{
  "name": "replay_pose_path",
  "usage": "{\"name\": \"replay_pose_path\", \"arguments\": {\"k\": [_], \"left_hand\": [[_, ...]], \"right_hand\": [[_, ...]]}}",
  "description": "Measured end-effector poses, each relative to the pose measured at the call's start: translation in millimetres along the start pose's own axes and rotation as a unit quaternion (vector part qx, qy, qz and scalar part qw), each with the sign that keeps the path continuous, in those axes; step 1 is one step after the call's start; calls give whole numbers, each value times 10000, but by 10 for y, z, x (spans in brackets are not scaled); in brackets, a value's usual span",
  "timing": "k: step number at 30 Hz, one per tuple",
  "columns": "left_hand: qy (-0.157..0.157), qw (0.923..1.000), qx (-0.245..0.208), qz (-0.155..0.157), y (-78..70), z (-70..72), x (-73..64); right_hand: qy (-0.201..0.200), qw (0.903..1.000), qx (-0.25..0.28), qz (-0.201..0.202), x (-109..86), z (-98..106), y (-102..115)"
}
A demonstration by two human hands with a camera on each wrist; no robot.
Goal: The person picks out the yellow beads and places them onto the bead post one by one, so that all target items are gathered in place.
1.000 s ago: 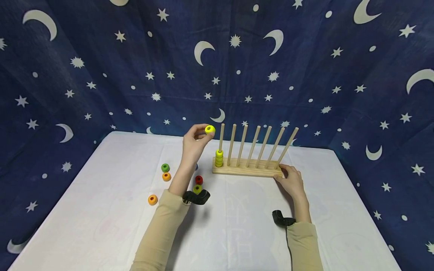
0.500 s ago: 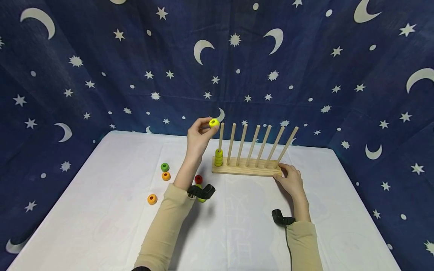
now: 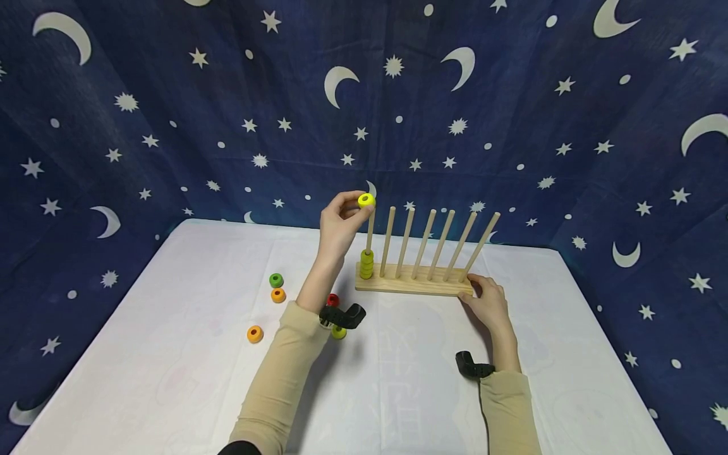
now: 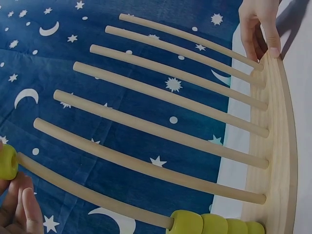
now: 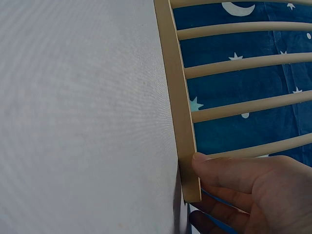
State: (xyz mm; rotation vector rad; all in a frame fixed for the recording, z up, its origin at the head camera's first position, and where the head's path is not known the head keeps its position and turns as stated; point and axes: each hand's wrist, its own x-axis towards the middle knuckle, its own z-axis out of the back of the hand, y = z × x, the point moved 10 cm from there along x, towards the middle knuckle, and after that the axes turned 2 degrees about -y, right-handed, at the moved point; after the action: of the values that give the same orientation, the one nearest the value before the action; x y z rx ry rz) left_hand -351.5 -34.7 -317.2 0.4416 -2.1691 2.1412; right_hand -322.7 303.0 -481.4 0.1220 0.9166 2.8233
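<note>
Holding a yellow bead (image 3: 366, 200) at the upper tip of the leftmost peg (image 3: 370, 234), pinched between thumb and fingers of the left hand (image 3: 339, 229); hard to tell whether touching the tip or just beside it. Low on that same peg, a stack of four more yellow beads (image 3: 366, 265), down against the wooden base (image 3: 414, 288). To the right, in a row along the base, six bare pegs (image 3: 424, 245). Gripping the right end of the base with the right hand (image 3: 488, 304), thumb toward the near side, fingers toward the far side. Nearer and to the left on a white cloth (image 3: 170, 354), a green bead (image 3: 275, 280), with an orange bead (image 3: 278, 296) just nearer and another orange bead (image 3: 254, 334) nearer again, farther left. By the left wrist, a red bead (image 3: 333, 297) and, nearer, a yellow-green bead (image 3: 339, 333), both partly covered by a black wrist mount (image 3: 345, 316). Over both forearms, tan sleeves (image 3: 273, 379). On the far side, a dark blue backdrop (image 3: 273, 76) with pale moons and stars.
</note>
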Motion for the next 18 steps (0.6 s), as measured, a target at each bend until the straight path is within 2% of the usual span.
{"name": "replay_pose_path", "arguments": {"k": [6, 18], "left_hand": [[66, 9998, 202, -46, -10, -27, 7], [135, 9995, 295, -64, -12, -58, 4]], "right_hand": [[-3, 10000, -3, -11, -1, -2, 0], [-16, 10000, 16, 41, -5, 2, 4]]}}
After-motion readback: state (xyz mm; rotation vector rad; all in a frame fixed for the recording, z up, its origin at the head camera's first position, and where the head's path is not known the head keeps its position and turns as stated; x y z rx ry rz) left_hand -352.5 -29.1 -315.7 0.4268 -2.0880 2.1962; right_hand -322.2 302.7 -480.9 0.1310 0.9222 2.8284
